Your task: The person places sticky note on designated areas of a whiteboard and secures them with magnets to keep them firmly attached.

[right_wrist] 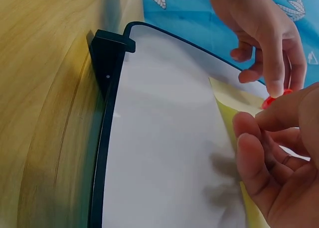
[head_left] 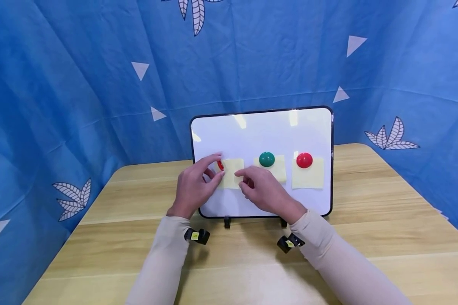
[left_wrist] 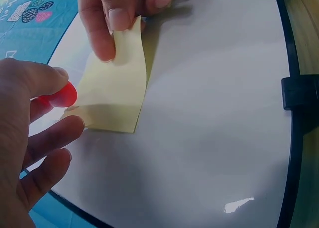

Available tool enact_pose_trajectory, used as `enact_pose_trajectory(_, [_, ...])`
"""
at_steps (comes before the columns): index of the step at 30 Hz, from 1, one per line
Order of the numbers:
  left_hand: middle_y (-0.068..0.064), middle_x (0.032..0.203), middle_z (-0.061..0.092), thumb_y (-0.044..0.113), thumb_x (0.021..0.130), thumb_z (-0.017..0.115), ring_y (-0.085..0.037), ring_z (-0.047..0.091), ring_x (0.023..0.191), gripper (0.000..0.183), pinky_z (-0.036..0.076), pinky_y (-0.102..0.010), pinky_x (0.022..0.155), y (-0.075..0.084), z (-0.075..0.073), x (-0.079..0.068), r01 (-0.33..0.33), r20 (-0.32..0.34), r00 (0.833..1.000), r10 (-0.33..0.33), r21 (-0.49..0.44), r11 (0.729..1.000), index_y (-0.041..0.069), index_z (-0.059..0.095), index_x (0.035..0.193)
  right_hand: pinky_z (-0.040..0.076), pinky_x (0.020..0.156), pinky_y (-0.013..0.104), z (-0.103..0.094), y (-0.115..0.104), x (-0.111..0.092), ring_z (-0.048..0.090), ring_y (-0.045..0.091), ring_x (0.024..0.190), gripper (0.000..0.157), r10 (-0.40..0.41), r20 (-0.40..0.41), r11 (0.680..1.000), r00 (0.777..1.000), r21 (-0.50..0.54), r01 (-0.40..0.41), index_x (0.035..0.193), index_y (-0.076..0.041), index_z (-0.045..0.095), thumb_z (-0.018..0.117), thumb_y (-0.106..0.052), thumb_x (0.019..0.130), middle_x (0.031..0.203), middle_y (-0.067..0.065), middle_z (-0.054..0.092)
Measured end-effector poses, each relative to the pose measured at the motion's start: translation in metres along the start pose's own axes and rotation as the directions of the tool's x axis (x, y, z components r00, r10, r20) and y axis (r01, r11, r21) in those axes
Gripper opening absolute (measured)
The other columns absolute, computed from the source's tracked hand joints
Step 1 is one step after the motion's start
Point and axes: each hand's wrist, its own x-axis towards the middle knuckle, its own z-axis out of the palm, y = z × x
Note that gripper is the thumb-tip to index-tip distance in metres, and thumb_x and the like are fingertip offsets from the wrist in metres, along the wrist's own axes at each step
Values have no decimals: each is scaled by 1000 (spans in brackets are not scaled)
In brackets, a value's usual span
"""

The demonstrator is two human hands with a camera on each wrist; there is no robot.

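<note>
My left hand (head_left: 192,186) pinches a round red magnet (left_wrist: 65,96) between thumb and forefinger, beside the upper left corner of a pale yellow sticky note (head_left: 232,180). Its other fingers are spread apart in the left wrist view. My right hand (head_left: 265,190) holds the same note near its right edge, fingertips on the paper and fingers bent. Part of that note stands off the whiteboard (head_left: 248,135), its edge curving in the left wrist view. The right hand partly covers a second sticky note (head_left: 278,169), which has a green magnet (head_left: 266,159) at its top.
A third sticky note (head_left: 308,180) carries another red magnet (head_left: 304,160) at the board's right. The board stands on black feet (head_left: 227,222) on a wooden table (head_left: 236,271). A blue patterned curtain (head_left: 252,51) hangs behind.
</note>
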Motion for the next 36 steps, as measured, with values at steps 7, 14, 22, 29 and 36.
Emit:
enact_pose_trajectory(7, [-2,117,72,22,87,81,-11,64,69,50,52,-26,57,1,7,4,-52,-8,999,53,54,997,17,64,133,53,64,23,-1,0,0,57,8,68,33,7,-3,1000,1000,7,-7,127,-5,66,70,-10,94,83,-4,60])
enact_pose_trajectory(14, [-5,122,70,23,86,81,-14,65,66,49,54,-28,58,4,10,7,-123,-42,990,131,160,979,13,65,131,53,65,23,1,1,0,58,5,66,33,3,7,1000,1000,23,-3,127,-3,65,68,-8,95,80,-5,60])
enact_pose_trajectory(22, [-5,130,66,22,87,79,-13,65,68,45,52,-26,57,8,16,8,-126,-53,989,139,201,971,11,67,130,53,65,23,3,2,0,57,7,69,32,-11,0,1000,1000,15,11,126,-2,66,68,-7,94,82,-5,61])
enact_pose_trajectory(29, [-4,131,66,21,88,79,-14,66,71,46,54,-28,60,9,21,7,-124,-48,989,136,201,972,12,67,131,52,64,22,4,1,-1,55,9,69,31,-19,-12,1000,1000,0,19,125,-2,67,68,-6,94,82,-5,60])
enact_pose_trajectory(36, [-3,132,66,22,87,79,-15,67,70,47,53,-28,58,9,22,9,-134,-45,988,150,247,960,13,67,132,51,63,22,3,1,-1,55,11,70,30,-18,-29,1000,999,-14,18,124,-2,68,68,-6,94,82,-4,60])
